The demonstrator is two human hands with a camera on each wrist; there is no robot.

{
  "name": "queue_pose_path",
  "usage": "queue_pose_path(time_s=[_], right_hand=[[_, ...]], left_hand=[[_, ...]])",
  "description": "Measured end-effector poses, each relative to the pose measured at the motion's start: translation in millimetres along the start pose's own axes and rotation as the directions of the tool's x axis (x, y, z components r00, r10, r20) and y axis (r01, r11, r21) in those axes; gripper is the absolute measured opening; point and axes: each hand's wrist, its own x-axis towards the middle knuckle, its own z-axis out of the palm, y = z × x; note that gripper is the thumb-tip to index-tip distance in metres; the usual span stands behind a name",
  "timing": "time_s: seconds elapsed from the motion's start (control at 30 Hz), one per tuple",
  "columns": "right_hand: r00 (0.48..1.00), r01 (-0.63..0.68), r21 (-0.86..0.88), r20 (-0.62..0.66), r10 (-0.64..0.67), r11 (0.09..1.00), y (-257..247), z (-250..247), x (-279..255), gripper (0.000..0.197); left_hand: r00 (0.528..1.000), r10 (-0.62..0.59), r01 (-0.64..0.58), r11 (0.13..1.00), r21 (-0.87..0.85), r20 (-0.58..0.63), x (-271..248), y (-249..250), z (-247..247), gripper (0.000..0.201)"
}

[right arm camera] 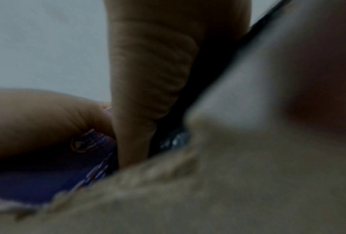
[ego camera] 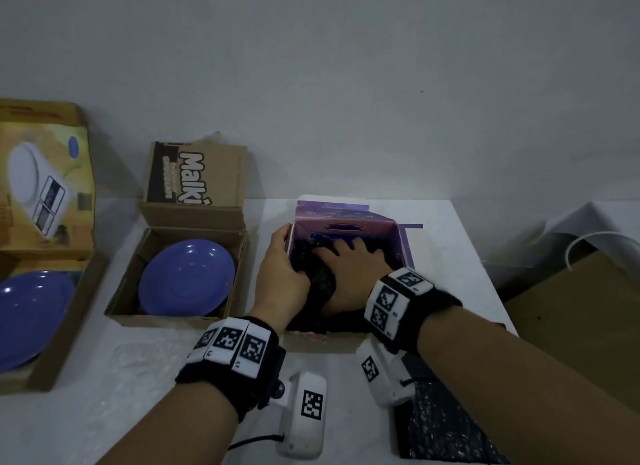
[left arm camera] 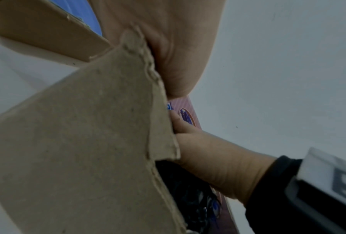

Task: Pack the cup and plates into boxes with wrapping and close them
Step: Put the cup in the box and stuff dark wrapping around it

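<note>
I press my right hand (ego camera: 349, 267), fingers spread, on the dark wrapped bundle (ego camera: 320, 274) inside the purple box (ego camera: 403, 242) while my left hand (ego camera: 282, 274) grips its left wall; next, I judge, folding its flaps shut.

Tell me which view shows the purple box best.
The head view: the purple box appears whole and open, with the left hand on its left wall and the right hand pressing dark wrap inside. The left wrist view shows only a printed sliver behind a cardboard flap; the right wrist view, a blurred purple patch.
</note>
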Motion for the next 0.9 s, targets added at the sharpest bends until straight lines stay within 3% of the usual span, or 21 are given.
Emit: queue_pose_path(time_s=[0.13, 0.2, 0.4, 0.47, 0.5, 0.57, 0.63, 0.67, 0.73, 0.77, 0.83, 0.9], right_hand=[[0.969, 0.078, 0.166, 0.219, -0.114, 0.983, 27, -25, -10, 0.127], [0.956, 0.114, 0.079, 0.262, -0.130, 0.990, 40, -32, -16, 0.135], [0.994, 0.112, -0.101, 0.017, -0.111, 0.989, 39, 2, -21, 0.141], [0.986, 0.148, -0.039, -0.069, -0.151, 0.988, 44, -1, -29, 0.136], [0.976, 0.184, 0.072, -0.131, -0.173, 0.980, 48, -2, -36, 0.132], [0.914, 0.293, 0.388, -0.381, -0.138, 0.874, 59, 1, -56, 0.115], [0.774, 0.362, 0.641, -0.611, 0.165, 0.677, 70, 24, -76, 0.080], [0.701, 0.343, 0.738, -0.613, 0.365, 0.581, 74, 41, -84, 0.062], [0.603, 0.135, 0.857, -0.470, 0.645, 0.498, 78, 82, -94, 0.035], [0.604, -0.035, 0.869, -0.375, 0.704, 0.493, 79, 102, -97, 0.028], [0.670, -0.381, 0.743, -0.187, 0.718, 0.549, 69, 133, -103, 0.040], [0.723, -0.554, 0.533, -0.072, 0.687, 0.640, 54, 149, -109, 0.072]], left_hand=[[1.000, -0.005, 0.005, 1.000, 0.009, 0.016, -1, 2, -2, 0.070], [1.000, -0.002, 0.002, 1.000, 0.013, 0.011, -2, 1, -1, 0.069], [1.000, -0.007, 0.007, 1.000, 0.019, 0.011, 0, -1, -1, 0.068], [1.000, -0.007, 0.006, 1.000, 0.012, 0.004, 1, -2, -1, 0.068], [1.000, -0.010, 0.010, 1.000, 0.002, 0.000, 1, -3, -1, 0.068], [1.000, -0.022, 0.022, 1.000, -0.015, -0.011, 0, -2, -2, 0.067], [0.999, -0.020, 0.020, 1.000, -0.003, -0.026, -1, 0, -2, 0.062], [1.000, -0.011, 0.011, 1.000, 0.008, -0.028, -2, 1, -2, 0.059], [1.000, 0.013, -0.012, 0.999, 0.036, -0.026, -4, 3, -1, 0.056], [0.999, 0.025, -0.023, 0.998, 0.052, -0.026, -5, 4, -1, 0.055], [0.999, 0.036, -0.034, 0.996, 0.083, -0.032, -6, 6, -2, 0.054], [0.999, 0.035, -0.030, 0.992, 0.119, -0.042, -5, 6, -2, 0.055]])
